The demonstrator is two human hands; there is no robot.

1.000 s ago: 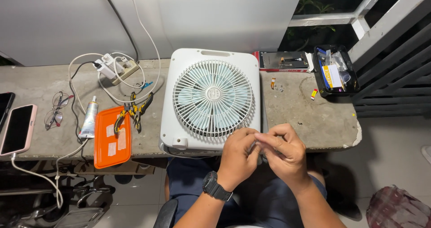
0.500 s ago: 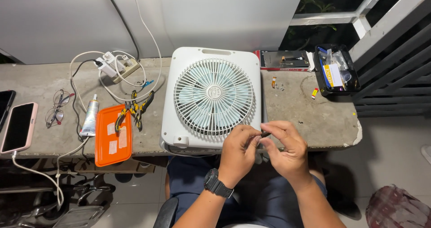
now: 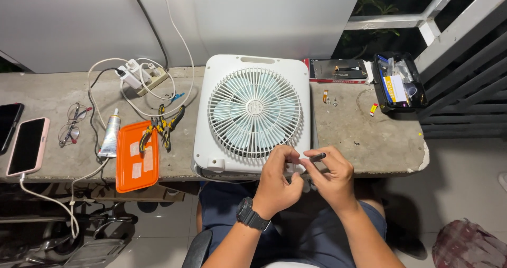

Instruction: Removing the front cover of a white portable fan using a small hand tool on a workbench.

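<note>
At the far left of the frame two phones lie on the grey concrete tabletop (image 3: 42, 91), a dark phone (image 3: 9, 125) at the edge and a pink-cased phone (image 3: 27, 145) beside it with a white cable running off below. Next come a pair of glasses (image 3: 71, 124), a tube of glue (image 3: 110, 136) and an orange flat case (image 3: 137, 156) hanging a little over the front edge. Above those, a white power strip (image 3: 141, 77) sits in a loop of cables, and yellow-handled pliers (image 3: 162, 124) lie just right of the case.

In the middle the white box fan (image 3: 252, 112) lies flat, grille up, its lower right corner just under the hands. The left hand (image 3: 279, 179), with a black watch at the wrist, has its fingers curled and its tips pressed on something small and pale at that corner; what it is cannot be made out. The right hand (image 3: 332, 175) pinches a thin dark tool (image 3: 317, 156), likely a small screwdriver, which lies nearly level with its tip toward the left fingers.

A second ago both hands were knotted together at about the same spot; now they have drawn slightly apart and the tool shows clearly. The fan and everything else on the tabletop lie as before.

Further right are small loose parts (image 3: 330, 98), a flat red-edged box (image 3: 338, 70) and an open black tool case (image 3: 398, 83).
</note>
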